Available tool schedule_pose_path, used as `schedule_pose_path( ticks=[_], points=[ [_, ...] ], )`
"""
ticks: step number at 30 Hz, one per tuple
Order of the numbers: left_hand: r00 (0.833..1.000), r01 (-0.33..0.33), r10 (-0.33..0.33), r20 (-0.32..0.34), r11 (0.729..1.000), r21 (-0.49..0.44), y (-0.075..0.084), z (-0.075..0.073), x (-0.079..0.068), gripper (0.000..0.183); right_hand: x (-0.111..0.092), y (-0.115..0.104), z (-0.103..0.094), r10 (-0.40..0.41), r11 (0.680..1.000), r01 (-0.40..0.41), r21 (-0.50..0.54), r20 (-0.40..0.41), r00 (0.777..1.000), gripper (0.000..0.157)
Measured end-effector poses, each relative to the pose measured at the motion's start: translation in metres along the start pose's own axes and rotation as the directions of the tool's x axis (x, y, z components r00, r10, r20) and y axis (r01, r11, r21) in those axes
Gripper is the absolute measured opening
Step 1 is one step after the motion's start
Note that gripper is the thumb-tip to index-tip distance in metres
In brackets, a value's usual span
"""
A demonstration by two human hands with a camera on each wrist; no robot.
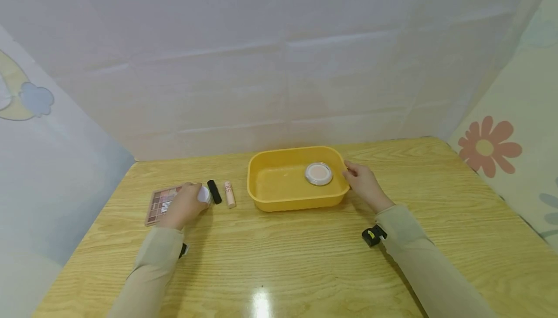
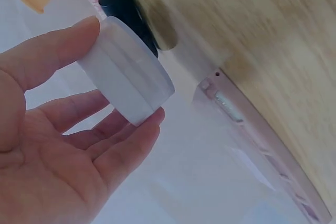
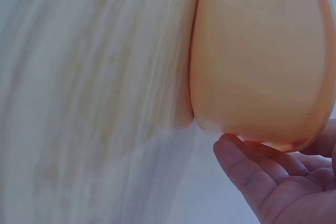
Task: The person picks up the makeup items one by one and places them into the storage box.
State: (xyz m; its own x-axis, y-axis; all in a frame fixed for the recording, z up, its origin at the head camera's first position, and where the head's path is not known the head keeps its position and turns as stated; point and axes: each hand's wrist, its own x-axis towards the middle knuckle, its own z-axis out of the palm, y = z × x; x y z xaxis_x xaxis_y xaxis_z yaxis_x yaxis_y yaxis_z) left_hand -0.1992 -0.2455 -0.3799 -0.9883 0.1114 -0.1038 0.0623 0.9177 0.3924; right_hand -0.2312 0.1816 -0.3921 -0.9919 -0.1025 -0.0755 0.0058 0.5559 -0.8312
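Note:
My left hand pinches a small white round jar between thumb and fingers, just above the table beside an eyeshadow palette. In the left wrist view the jar is held on edge, close to a black tube. My right hand holds the right rim of a yellow tub, fingers curled under the tub's outer wall. A round clear-lidded compact lies inside the tub at the right.
A black tube and a peach lipstick tube lie side by side between the palette and the tub. The wooden table is walled by white sheets at the back and both sides.

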Motion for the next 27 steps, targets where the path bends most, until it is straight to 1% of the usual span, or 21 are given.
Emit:
schedule_pose_path(
  ticks=[6, 14, 19, 27],
  points=[
    [1.0, -0.007, 0.007, 0.007, 1.0, -0.004, 0.008, -0.007, -0.007, 0.062, 0.0, 0.0, 0.0, -0.006, 1.0, 0.006, -0.005, 0.002, 1.0, 0.051],
    [1.0, -0.022, 0.021, 0.005, 0.999, 0.031, 0.014, -0.012, -0.01, 0.06, 0.001, 0.001, 0.0, -0.004, 1.0, 0.004, 0.01, 0.008, 1.0, 0.051],
    [1.0, -0.019, 0.019, 0.013, 1.0, 0.014, 0.017, -0.014, -0.012, 0.06, 0.001, 0.001, 0.0, 0.005, 1.0, -0.005, 0.016, 0.006, 1.0, 0.051],
    [0.999, -0.034, 0.034, 0.0, 0.999, 0.011, 0.025, -0.018, -0.017, 0.06, 0.001, 0.001, 0.0, -0.013, 1.0, 0.013, 0.015, 0.005, 1.0, 0.051]
  ],
)
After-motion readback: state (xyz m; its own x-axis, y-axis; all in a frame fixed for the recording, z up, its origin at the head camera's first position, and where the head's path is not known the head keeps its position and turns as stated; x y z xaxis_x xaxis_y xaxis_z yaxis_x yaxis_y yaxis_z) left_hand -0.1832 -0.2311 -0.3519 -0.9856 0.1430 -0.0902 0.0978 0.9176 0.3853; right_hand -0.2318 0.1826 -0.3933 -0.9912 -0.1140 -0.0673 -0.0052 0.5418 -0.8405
